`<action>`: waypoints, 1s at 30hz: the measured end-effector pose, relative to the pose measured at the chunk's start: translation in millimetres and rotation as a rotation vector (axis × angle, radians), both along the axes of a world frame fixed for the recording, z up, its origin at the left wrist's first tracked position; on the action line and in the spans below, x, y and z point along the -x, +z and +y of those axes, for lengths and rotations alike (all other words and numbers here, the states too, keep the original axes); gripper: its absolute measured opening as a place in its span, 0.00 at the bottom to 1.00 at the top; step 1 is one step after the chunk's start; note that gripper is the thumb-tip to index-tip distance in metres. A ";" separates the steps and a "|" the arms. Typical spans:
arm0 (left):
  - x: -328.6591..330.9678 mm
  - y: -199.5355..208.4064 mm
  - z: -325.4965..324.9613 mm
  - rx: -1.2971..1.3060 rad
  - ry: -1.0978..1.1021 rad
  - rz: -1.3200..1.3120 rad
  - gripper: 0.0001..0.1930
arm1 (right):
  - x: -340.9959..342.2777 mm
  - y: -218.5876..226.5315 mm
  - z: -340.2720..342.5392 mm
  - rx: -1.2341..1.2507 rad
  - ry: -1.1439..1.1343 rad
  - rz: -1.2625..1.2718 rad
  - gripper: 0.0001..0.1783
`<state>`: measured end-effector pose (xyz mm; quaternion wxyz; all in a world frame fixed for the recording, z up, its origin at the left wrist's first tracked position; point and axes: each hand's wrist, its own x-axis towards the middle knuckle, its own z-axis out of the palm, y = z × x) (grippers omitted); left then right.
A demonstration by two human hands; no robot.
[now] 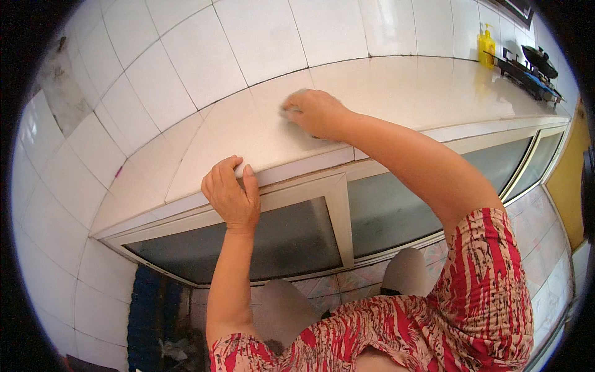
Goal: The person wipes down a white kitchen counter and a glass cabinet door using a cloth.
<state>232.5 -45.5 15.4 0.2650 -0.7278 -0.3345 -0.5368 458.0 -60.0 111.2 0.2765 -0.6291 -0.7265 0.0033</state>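
Observation:
A long cream tiled countertop (248, 133) runs along the wall in front of me. Its front edge supports my left hand (232, 193), which rests there with the fingers lying over the top and the thumb apart, holding nothing. Farther back and to the right, my right hand (319, 115) is pressed low against the counter surface, fingers curled together. Something small and greyish shows at its fingertips, but motion blur and the hand itself hide what it is.
White wall tiles (260, 37) rise behind the counter. At the far right stand yellow pump bottles (487, 46) beside a black gas stove (527, 77) with a dark lidded pan (539, 61). Framed cabinet doors (248, 239) sit below the counter. A dark blue item (145, 316) stands lower left.

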 end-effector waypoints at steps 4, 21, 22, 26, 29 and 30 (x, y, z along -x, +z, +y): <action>5.8 -1.4 2.6 0.050 -0.064 -0.007 0.11 | -2.9 -9.7 0.6 -0.208 0.205 0.434 0.35; -94.1 41.7 -21.9 0.182 0.008 0.135 0.24 | -75.6 -100.1 -70.8 -1.005 -0.225 -0.245 0.15; -93.6 45.1 -15.2 0.245 -0.074 0.155 0.22 | -74.3 -101.4 -69.4 -1.022 -0.238 -0.246 0.15; -77.1 70.2 12.9 0.496 -0.151 0.248 0.19 | -79.8 -103.7 -65.6 -1.063 -0.251 -0.280 0.16; -43.3 89.0 26.9 0.777 -0.093 0.279 0.20 | -82.5 -106.6 -62.6 -1.082 -0.237 -0.305 0.16; -27.5 89.1 37.9 0.769 -0.053 0.248 0.20 | -84.9 -104.8 -64.7 -1.099 -0.240 -0.322 0.17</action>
